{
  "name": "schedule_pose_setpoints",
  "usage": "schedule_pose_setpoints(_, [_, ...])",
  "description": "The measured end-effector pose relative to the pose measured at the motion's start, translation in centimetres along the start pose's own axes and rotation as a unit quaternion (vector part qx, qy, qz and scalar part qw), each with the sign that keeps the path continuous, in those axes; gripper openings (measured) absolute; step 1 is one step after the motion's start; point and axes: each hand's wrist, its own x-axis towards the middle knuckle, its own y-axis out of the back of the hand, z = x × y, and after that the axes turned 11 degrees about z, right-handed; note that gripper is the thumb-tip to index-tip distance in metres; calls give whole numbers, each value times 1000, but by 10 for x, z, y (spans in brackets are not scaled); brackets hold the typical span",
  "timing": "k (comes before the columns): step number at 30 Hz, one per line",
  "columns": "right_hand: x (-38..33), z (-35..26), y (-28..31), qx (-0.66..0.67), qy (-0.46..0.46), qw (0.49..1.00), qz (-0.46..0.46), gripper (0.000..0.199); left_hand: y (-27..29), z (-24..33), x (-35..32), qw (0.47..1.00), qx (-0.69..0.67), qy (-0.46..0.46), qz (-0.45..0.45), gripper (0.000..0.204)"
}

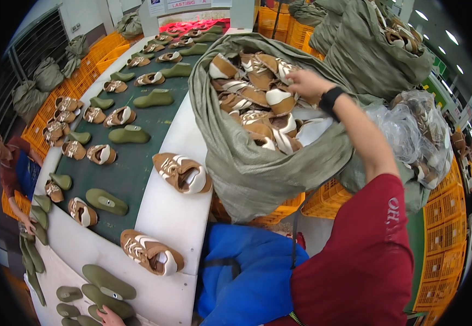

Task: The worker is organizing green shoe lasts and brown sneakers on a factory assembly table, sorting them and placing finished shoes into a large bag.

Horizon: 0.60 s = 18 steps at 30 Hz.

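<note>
shoes (280, 101), brown with white trim, lie heaped in the mouth of the grey-green sack (268, 182), right of the white table (173, 220); two more sit on the table's edge, others among lasts (107, 299) on the green belt (134, 165). the right hand (308, 82) is in over the heap, fingers bunched narrow at a shoe's edge; whether it pinches one, i cannot tell. the left hand (111, 317) has its fingers against a green last, mostly out of view, so its grip is unclear.

i'd judge the shoes light, soft and easily dented, not fragile; best held at the firmer-looking heel or the opening's rim, not by the laces. the lasts look hard and smooth, perhaps slippery.

white lettering runs down the right sleeve (374, 228); a printed sign (188, 4) hangs beyond the belt. pale labels inside the table's shoes are too small to read.
</note>
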Motion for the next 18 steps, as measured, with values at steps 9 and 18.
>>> schedule_pose_setpoints(9, [-13, -35, -26, 233, -105, 966, 43, 42, 13, 13, 0, 998, 10, -46, -36, 66])
schedule_pose_setpoints(18, [-55, -12, 16, 924, -146, 346, 72, 35, 21, 55, -1, 995, -83, -45, -30, 70])
